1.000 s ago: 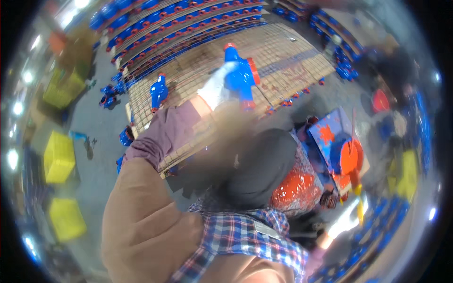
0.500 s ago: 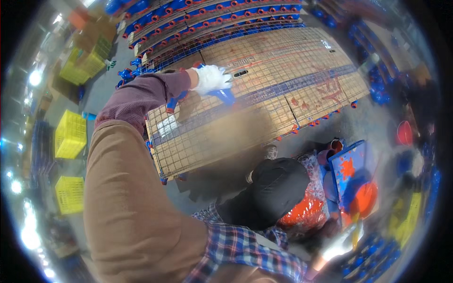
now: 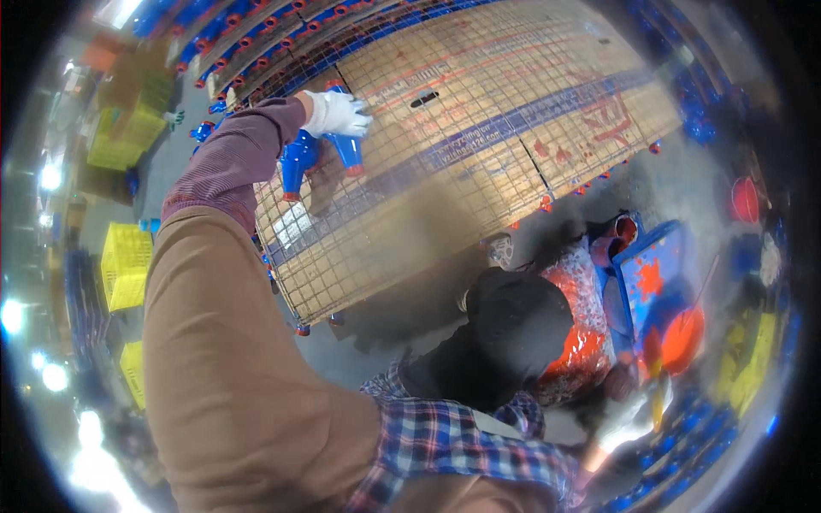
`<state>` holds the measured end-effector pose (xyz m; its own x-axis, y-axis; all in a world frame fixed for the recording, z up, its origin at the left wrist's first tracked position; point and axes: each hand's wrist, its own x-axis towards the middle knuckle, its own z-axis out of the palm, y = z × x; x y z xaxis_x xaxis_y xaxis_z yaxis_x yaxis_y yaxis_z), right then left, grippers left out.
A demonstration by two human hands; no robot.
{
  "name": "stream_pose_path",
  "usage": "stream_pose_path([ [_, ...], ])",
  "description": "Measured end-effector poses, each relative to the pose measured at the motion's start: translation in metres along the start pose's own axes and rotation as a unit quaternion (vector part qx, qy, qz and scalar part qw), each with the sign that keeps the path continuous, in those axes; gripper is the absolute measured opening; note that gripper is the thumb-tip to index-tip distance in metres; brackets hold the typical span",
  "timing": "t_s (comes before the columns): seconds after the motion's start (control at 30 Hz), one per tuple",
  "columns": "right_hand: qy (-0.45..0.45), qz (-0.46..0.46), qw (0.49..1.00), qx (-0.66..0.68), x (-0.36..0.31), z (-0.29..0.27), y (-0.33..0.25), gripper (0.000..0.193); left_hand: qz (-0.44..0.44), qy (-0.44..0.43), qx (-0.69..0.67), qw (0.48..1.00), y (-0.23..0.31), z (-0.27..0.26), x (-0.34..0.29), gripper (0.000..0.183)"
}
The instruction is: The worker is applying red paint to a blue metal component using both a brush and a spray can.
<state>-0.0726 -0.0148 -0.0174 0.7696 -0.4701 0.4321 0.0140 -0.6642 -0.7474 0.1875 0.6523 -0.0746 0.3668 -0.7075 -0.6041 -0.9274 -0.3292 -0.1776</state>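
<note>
My left hand (image 3: 338,115), in a white glove, is closed round a blue pipe fitting (image 3: 346,152) with red-painted ends. The fitting is over a wire mesh (image 3: 385,214) lying on cardboard. Right beside it on the mesh is a second blue fitting (image 3: 298,161), its lower end red. At the lower right, my right hand (image 3: 629,419), also white-gloved, grips a yellow-handled paintbrush (image 3: 658,400) whose head looks red. The brush is close to a round red paint dish (image 3: 682,340); the fingers there are partly blurred.
A blue tray (image 3: 646,291) splashed with red stands near a red-smeared, plastic-wrapped container (image 3: 577,316). Rows of blue fittings (image 3: 248,43) fill racks at the far side. Yellow crates (image 3: 126,267) stand on the left; a red bucket (image 3: 744,200) is at the right.
My left hand has moved left across the mesh with its fitting, closer to the other one. My right hand stays by the paint dish with the brush. The whole view has shifted slightly.
</note>
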Motion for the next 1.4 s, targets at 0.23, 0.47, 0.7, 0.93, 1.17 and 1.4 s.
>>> stream_pose_path([
  [0.23, -0.012, -0.071, 0.995, -0.075, 0.004, 0.002, -0.006, 0.024, 0.017, 0.09, 0.106, 0.99, -0.011, 0.027, 0.0, 0.053],
  [0.47, -0.043, -0.191, 0.977, -0.088, 0.01, -0.005, -0.024, 0.028, -0.232, 0.049, 0.121, 0.964, -0.004, -0.038, -0.032, 0.046],
  [0.7, -0.064, -0.276, 0.907, -0.311, 0.017, -0.074, -0.027, 0.024, -0.437, 0.384, -0.183, 0.793, 0.115, -0.108, 0.045, 0.056],
  [0.93, 0.027, -0.031, 0.99, -0.132, 0.021, -0.173, -0.05, 0.04, -0.162, 0.469, -0.086, 0.864, 0.18, -0.153, 0.148, 0.067],
  [1.17, 0.028, 0.049, 0.808, -0.587, -0.05, -0.353, -0.009, 0.019, -0.099, 0.596, -0.149, 0.783, 0.212, -0.233, 0.218, 0.048],
  [1.4, 0.086, 0.035, 0.653, -0.751, -0.104, -0.532, 0.101, 0.028, -0.129, 0.594, -0.146, 0.781, 0.231, -0.278, 0.261, 0.043],
])
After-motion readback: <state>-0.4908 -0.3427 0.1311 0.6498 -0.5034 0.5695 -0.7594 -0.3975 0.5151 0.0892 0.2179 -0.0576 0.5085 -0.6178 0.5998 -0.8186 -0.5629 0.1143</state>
